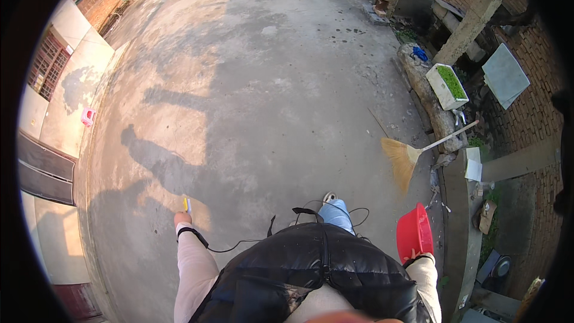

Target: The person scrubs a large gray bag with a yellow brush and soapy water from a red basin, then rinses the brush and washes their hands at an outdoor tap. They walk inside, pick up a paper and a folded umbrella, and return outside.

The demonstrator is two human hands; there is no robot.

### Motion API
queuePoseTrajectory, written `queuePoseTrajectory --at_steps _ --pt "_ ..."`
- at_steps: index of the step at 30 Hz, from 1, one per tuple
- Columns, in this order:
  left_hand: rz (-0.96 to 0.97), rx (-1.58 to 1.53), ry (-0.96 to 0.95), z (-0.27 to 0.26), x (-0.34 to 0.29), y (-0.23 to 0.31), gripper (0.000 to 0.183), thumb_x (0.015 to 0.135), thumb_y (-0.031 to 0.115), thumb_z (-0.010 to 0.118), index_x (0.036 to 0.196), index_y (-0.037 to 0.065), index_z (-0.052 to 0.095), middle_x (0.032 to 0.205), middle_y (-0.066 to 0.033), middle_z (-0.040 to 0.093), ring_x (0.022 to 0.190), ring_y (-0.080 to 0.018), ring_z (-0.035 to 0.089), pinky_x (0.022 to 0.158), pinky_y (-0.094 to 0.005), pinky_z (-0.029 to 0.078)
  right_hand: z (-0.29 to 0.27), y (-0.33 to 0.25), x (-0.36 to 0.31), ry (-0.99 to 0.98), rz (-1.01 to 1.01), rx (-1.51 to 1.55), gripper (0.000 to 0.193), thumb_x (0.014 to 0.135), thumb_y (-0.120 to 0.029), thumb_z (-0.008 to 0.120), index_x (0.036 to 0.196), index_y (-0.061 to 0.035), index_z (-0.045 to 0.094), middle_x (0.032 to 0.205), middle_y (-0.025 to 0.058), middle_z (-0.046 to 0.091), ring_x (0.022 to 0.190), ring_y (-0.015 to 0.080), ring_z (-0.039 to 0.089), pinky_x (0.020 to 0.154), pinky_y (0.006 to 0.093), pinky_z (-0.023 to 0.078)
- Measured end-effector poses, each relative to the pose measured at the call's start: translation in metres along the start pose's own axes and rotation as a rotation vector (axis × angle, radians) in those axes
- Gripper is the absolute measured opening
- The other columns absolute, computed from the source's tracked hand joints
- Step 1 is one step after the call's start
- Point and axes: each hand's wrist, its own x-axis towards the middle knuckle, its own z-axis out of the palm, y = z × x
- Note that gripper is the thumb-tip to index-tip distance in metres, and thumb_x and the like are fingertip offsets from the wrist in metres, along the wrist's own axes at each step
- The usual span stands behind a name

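My left hand [182, 219] is closed around a small yellow and white brush [187, 204], held out to the left above the concrete ground. Only part of the brush shows past my fingers. On the other side, my right hand [412, 256] grips a red plastic basin [414, 232], tilted on its side next to my body. Most of that hand is hidden behind the basin; a few fingertips show at its lower edge. A straw broom [402, 158] is ahead of the basin, its pale handle reaching toward a stone ledge.
The stone ledge [439, 116] runs along the right, bearing a white planter [439, 88] of green seedlings. Beyond it are a concrete post [475, 18] and a brick wall [538, 78]. A pink stool [88, 116] stands by the left wall. Black cables [239, 242] hang about me.
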Motion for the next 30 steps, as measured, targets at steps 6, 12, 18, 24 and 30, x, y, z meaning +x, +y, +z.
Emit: queuePoseTrajectory --at_steps 6,12,18,24,30 --pt "0.106 -0.146 0.063 -0.034 0.081 0.227 0.03 0.09 0.023 0.051 0.1 -0.001 0.066 0.099 -0.0246 0.065 0.096 -0.0397 0.062 0.082 -0.0456 0.049 0.191 0.04 -0.022 0.074 0.087 -0.04 0.023 0.077 -0.015 0.051 0.094 0.001 0.053 0.088 0.0243 0.049 0.06 0.0188 0.055 0.065 0.0355 0.061" --pt "-0.323 0.012 -0.089 -0.033 0.069 0.33 0.031 0.083 0.024 0.06 0.102 0.002 0.068 0.11 -0.0202 0.064 0.106 -0.0349 0.061 0.085 -0.0411 0.05 0.444 0.034 -0.051 0.145 0.178 -0.198 0.034 0.079 -0.02 0.053 0.106 0.0005 0.052 0.101 0.0321 0.05 0.064 0.0182 0.058 0.062 0.0327 0.061" --pt "-0.516 -0.038 -0.199 0.007 0.092 0.459 0.028 0.083 0.021 0.061 0.104 0.004 0.068 0.108 -0.0155 0.067 0.105 -0.0279 0.063 0.083 -0.0385 0.052 0.719 0.024 -0.038 -0.14 0.256 -0.293 0.041 0.081 -0.021 0.058 0.112 0.0019 0.045 0.102 0.0296 0.051 0.066 0.0176 0.058 0.061 0.0285 0.061" --pt "-0.286 -0.022 -0.223 -0.007 0.199 0.731 0.027 0.084 0.023 0.062 0.102 0.004 0.068 0.106 -0.0147 0.067 0.102 -0.0283 0.064 0.08 -0.0393 0.052 0.929 -0.02 -0.096 -0.394 0.055 -0.158 0.017 0.079 -0.007 0.056 0.064 -0.0034 0.048 0.056 0.0038 0.048 0.051 0.0138 0.052 0.059 0.03 0.058" --pt "0.279 -0.159 0.028 -0.075 0.284 1.143 0.031 0.088 0.027 0.052 0.102 0.004 0.068 0.103 -0.0217 0.065 0.1 -0.0385 0.061 0.085 -0.0457 0.049 1.094 -0.066 -0.155 -0.51 -0.048 -0.182 0.007 0.078 -0.009 0.062 0.078 -0.0066 0.055 0.065 0.0013 0.055 0.056 0.0142 0.054 0.059 0.0258 0.054"
